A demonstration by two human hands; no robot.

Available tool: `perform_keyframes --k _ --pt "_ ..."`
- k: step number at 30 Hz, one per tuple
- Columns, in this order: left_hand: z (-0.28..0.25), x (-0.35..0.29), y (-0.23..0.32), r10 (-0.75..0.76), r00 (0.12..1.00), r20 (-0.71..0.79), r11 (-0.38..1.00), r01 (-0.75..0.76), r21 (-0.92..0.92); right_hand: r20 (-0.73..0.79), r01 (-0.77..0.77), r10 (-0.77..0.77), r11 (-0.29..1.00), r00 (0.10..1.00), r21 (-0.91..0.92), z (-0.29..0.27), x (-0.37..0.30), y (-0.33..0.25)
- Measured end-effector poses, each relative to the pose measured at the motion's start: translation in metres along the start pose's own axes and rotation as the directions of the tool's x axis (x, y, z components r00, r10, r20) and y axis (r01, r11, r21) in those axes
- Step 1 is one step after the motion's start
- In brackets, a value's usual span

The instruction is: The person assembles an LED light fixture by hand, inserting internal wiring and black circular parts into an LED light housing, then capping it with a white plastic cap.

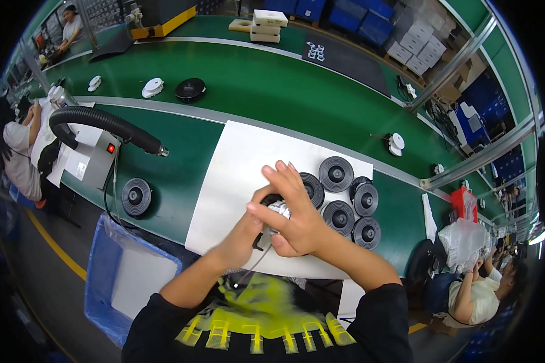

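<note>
My left hand and my right hand meet above the front of a white sheet. Between them they grip a small white and black part that the fingers mostly cover. From it a thin wire hangs toward my lap, ending in a small white connector. My left fingers wrap round its left side. My right thumb and palm press against it, with the upper fingers raised. Just right of my right hand, several black ringed discs lie on the sheet, among them a back one and a front one.
Another black ringed disc lies at left, beside a hot-air blower with a black hose. A blue-lined bin stands below the table's left edge. White round parts sit on the green conveyor. People work at both sides.
</note>
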State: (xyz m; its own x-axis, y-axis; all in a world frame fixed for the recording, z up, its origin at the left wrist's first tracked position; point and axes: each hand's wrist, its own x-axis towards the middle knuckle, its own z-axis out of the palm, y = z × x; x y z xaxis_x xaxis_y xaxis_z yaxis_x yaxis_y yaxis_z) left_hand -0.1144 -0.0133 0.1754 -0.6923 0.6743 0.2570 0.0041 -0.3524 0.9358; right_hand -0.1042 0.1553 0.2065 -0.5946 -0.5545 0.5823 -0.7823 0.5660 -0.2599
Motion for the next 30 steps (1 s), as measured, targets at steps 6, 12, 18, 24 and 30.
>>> perform_keyframes --k 6,12,18,24,30 --pt "0.008 0.013 -0.013 0.088 0.955 -0.284 0.965 -0.153 -0.213 -0.333 -0.137 0.089 0.983 0.939 -0.123 0.017 0.005 0.010" --pt "0.007 0.012 -0.002 0.176 0.943 -0.283 0.955 -0.234 -0.185 -0.241 -0.243 0.195 0.950 0.951 -0.193 -0.002 0.000 -0.005" --pt "0.005 0.010 -0.006 0.264 0.919 -0.293 0.956 -0.289 -0.044 -0.320 -0.280 0.250 0.959 0.914 -0.050 0.002 0.000 -0.016" --pt "0.007 0.006 -0.005 0.279 0.923 -0.265 0.954 -0.299 -0.035 -0.372 -0.227 0.172 0.968 0.912 -0.108 0.014 0.004 -0.024" --pt "0.009 0.001 -0.004 0.259 0.941 -0.217 0.963 -0.268 -0.013 -0.333 -0.238 0.164 0.952 0.929 -0.193 0.013 0.000 -0.027"
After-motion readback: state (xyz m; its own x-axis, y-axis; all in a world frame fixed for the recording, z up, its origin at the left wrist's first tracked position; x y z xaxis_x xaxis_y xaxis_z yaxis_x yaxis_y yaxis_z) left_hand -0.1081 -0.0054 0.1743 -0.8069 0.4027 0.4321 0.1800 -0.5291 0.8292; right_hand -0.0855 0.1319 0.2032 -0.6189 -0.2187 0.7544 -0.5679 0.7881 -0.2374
